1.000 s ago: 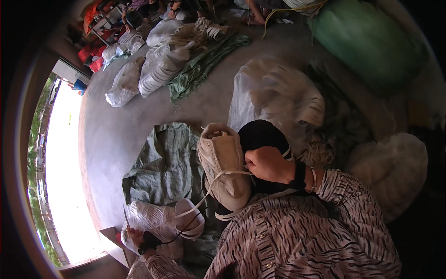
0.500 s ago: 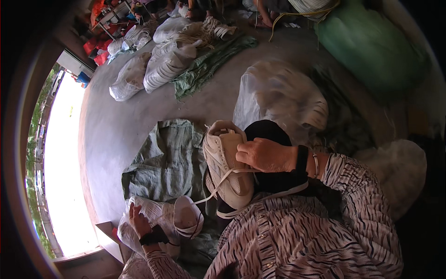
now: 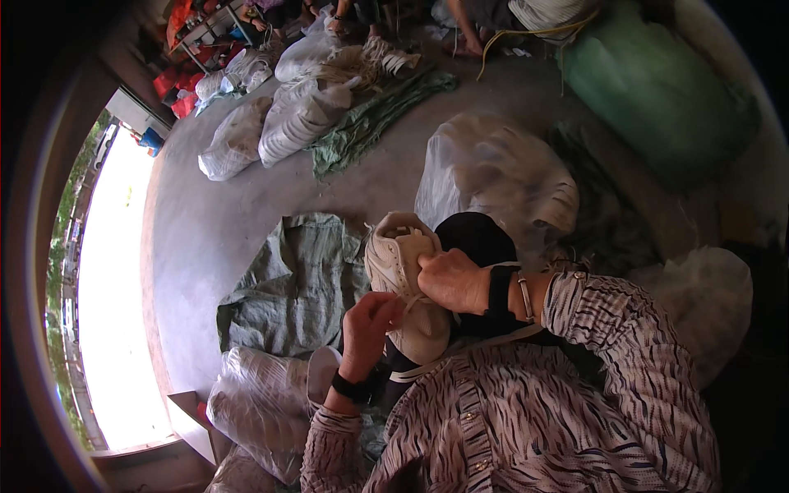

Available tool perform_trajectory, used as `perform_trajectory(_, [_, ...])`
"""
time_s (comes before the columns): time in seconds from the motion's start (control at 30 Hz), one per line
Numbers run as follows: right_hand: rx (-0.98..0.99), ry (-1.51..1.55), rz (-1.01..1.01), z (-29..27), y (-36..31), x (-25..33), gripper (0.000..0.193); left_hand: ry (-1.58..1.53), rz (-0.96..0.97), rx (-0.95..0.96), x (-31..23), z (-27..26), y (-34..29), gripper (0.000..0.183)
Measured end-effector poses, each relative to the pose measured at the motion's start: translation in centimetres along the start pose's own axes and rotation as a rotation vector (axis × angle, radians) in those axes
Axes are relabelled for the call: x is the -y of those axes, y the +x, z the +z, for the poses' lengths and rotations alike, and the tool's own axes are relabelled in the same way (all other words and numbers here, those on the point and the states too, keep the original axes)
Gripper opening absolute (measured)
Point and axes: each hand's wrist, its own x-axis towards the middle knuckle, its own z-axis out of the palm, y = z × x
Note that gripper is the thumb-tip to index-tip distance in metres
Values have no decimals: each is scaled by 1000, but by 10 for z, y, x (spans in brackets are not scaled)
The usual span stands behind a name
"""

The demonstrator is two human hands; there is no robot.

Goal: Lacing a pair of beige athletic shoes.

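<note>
A beige sneaker [image 3: 426, 333] rests on my lap, its opening turned away from me and its toe towards me. My left hand [image 3: 369, 325] is at the shoe's left side, fingertips pinched at the pale shoelace [image 3: 414, 301] over the front. On the right side of the eyelets, my right hand [image 3: 454, 281] is closed, its thumb and forefinger against the lacing. The lace inside its grip is mostly hidden by the fingers. A dark round thing [image 3: 475, 234] shows just beyond my right hand.
Clear plastic bags [image 3: 259, 398] stand at lower left, beside a green woven sheet [image 3: 288, 283]. A large filled plastic bag [image 3: 493, 168] lies ahead. Farther off are white filled bags [image 3: 300, 119], a big green sack [image 3: 657, 103] and other people's hands and legs.
My left hand has come from the lower-left bags up to the shoe, and the stretched lace is no longer seen across the gap. My right hand has turned slightly, staying at the lacing.
</note>
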Motion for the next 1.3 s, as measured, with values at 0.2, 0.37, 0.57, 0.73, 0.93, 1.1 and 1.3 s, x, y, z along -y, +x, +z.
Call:
perform_trajectory(0.2, [-178, 211, 12, 10, -4, -7, 12, -131, -16, -6, 12, 0, 5, 13])
perform_trajectory(0.37, [-453, 1430, 168, -37, 17, -42, 15, -69, -72, 10, 4, 2, 5, 16])
perform_trajectory(0.57, [-236, -52, -204, -8, 7, -20, 11, -44, -103, 52, 1, -9, 6, 17])
perform_trajectory(0.73, [-119, -27, -130, 5, -3, -14, 9, 65, -64, 39, -15, 4, 10, 19])
perform_trajectory(0.93, [-464, 312, -76, 34, -3, -17, 10, -26, -122, -25, -11, 5, 12, 19])
perform_trajectory(1.1, [-375, 2101, 216, -12, 17, -51, 17, -8, -163, -32, -13, 2, 17, 19])
perform_trajectory(1.3, [-115, 1438, 173, 1, 4, -34, 10, 1141, 359, -5, -38, 16, 24, 14])
